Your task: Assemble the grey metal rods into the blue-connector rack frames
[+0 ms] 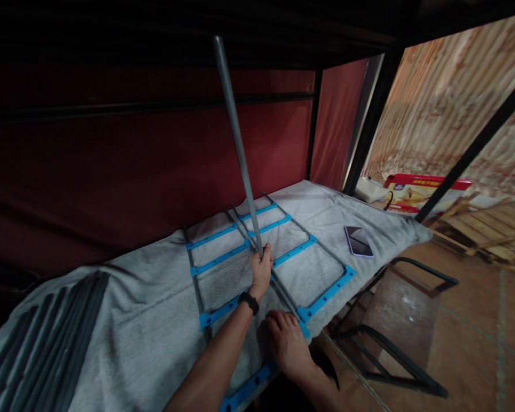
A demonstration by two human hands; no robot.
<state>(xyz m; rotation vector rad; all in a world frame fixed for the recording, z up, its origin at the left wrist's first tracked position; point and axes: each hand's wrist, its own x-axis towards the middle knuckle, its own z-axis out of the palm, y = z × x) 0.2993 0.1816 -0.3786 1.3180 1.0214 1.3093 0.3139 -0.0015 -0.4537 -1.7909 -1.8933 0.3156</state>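
Observation:
My left hand (261, 272), with a black watch (249, 302) on its wrist, is closed round the lower end of a long grey metal tube (236, 137). The tube stands steeply up, leaning a little left at its top. Below it lie two ladder-like frames of grey rods with blue crosspieces (218, 313). My right hand (289, 342) rests palm down over the near part of the frames, beside a blue crosspiece (326, 296); its fingers look loosely bent and partly spread. What lies under that palm is hidden.
A grey cloth (146, 320) covers the surface. Several grey tubes (55, 337) lie at the left, and a phone (359, 241) at the right. Dark metal bars (369, 126) and a red panel (154, 166) enclose the back. A metal-framed stool (395, 320) stands on the floor.

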